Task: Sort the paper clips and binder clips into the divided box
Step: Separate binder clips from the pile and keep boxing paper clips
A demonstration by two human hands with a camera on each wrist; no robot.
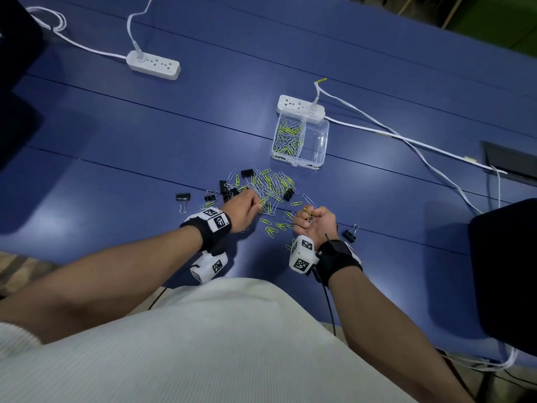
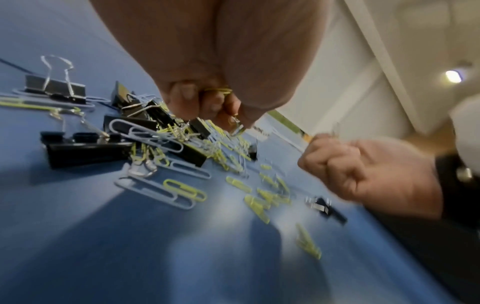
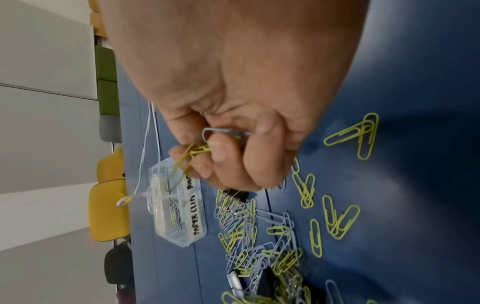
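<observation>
My right hand (image 1: 315,221) has its fingers (image 3: 226,152) curled tight round a little bunch of paper clips (image 3: 197,150), palm turned up so nothing slides out while I gather more, and my left hand (image 1: 242,205) is knuckles-up with fingertips pinching a yellow clip at the near edge of the pile (image 1: 268,187). Both forearms reach in low over the tabletop (image 1: 116,135), wrists close together just short of the heap. The divided box (image 1: 315,148) sits beyond the pile, its left compartment already full of paper clips, the other looking empty, and the binder clips (image 1: 183,196) lie scattered around, so I reckon they come later.
</observation>
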